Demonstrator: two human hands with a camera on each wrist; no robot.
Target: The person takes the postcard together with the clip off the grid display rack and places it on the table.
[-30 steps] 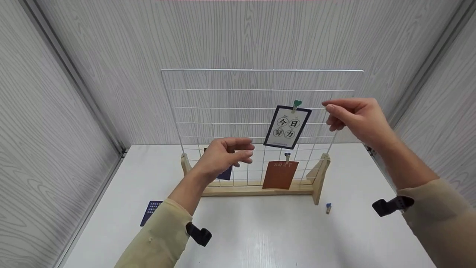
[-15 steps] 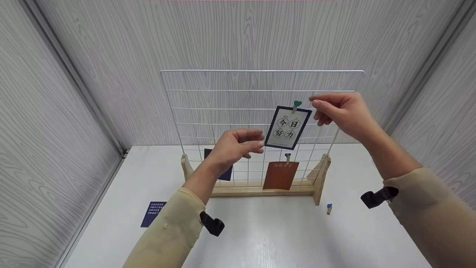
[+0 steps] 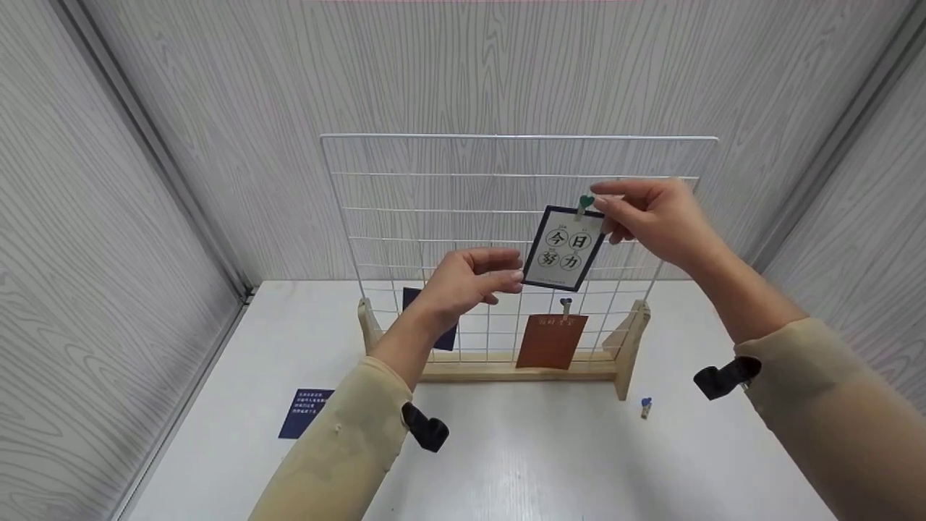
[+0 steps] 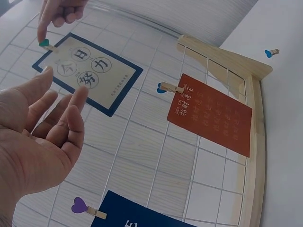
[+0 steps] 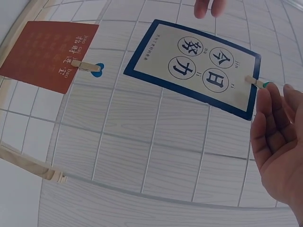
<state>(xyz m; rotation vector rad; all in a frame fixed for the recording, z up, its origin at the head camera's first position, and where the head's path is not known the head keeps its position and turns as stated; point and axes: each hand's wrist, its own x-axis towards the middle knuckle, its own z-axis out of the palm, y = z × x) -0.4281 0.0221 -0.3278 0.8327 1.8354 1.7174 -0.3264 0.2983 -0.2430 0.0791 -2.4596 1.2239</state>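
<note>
Right of centre in the head view, a white card [image 3: 563,250] with a navy border hangs on the wire grid [image 3: 448,210], its long axis steep, top end leaning right. The right hand [image 3: 647,217] comes in from the right, thumb and index finger slightly parted at the green heart clip [image 3: 587,202], gripping nothing. The left hand [image 3: 470,284], loosely spread and unladen, is just beside the card's lower left edge. Four circled black characters mark the card. Below hangs a red card [image 3: 551,344].
</note>
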